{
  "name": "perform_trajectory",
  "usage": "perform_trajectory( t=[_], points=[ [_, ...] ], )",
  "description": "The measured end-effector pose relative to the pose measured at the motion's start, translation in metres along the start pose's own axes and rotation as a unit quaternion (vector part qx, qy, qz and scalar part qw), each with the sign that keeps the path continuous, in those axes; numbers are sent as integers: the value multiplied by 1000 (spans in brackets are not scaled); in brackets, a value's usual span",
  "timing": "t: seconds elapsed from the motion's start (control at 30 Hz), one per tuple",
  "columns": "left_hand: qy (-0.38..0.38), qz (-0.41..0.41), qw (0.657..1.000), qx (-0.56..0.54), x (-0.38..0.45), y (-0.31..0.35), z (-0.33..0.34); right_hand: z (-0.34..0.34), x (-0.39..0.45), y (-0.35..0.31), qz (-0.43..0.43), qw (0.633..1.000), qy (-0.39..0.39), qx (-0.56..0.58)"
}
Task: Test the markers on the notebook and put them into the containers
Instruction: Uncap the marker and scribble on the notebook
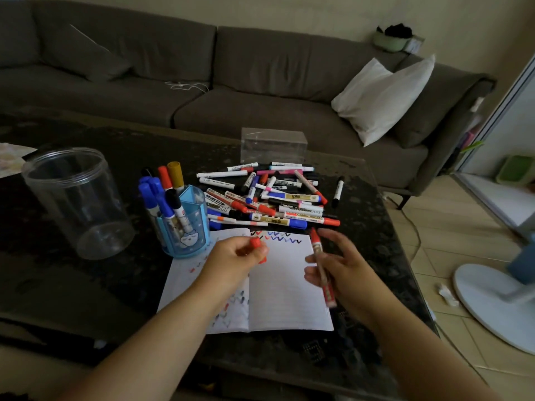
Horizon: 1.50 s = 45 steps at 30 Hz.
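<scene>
Two hands busy: left (236, 256) pinching red cap (255, 243), right (337, 263) gripping uncapped marker (320, 261) between fingers, ready for notebook (285, 287) scribble.

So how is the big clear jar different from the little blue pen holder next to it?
The jar is see-through and colourless; the holder is blue with a cartoon face on it. The jar is taller and wider than the holder. The jar holds no markers that can be seen, while the holder has blue, red, black and yellow-capped ones sticking out. Both stand upright on the dark table, left of the notebook.
</scene>
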<state>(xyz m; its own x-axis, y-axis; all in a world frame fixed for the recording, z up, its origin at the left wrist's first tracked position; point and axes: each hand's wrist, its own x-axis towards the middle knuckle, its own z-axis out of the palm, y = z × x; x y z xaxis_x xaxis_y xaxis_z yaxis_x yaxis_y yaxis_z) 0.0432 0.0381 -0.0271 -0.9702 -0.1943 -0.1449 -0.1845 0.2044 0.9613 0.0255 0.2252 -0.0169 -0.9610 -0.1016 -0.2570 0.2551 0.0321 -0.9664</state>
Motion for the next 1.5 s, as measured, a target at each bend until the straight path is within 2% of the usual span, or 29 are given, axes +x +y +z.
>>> perform_trajectory(
  t=[0.13,0.2,0.27,0.33,0.4,0.57,0.63,0.77,0.9,1.5],
  points=[
    [0,48,998,43,11,-12,15,-10,23,-6,58,978,-17,199],
    [2,71,993,94,20,-18,23,-14,35,-4,56,970,-28,236],
    [1,103,984,145,29,-23,31,-16,47,0,43,981,-38,186],
    [-10,138,973,185,36,-26,38,-15,58,4,28,997,-27,63],
    [-21,183,957,224,42,-27,44,-12,67,6,-6,999,15,-45],
    [-48,287,897,333,50,-45,57,-5,92,11,-92,984,57,-140],
    [-47,313,883,346,52,-53,58,-5,100,19,-120,974,71,-179],
    [-43,333,875,350,56,-59,59,-4,105,36,-135,970,140,-145],
    [-64,323,876,353,58,-66,61,-7,107,42,-133,966,175,-135],
    [-41,338,859,383,55,-63,63,-4,111,42,-139,960,144,-197]
  ],
)
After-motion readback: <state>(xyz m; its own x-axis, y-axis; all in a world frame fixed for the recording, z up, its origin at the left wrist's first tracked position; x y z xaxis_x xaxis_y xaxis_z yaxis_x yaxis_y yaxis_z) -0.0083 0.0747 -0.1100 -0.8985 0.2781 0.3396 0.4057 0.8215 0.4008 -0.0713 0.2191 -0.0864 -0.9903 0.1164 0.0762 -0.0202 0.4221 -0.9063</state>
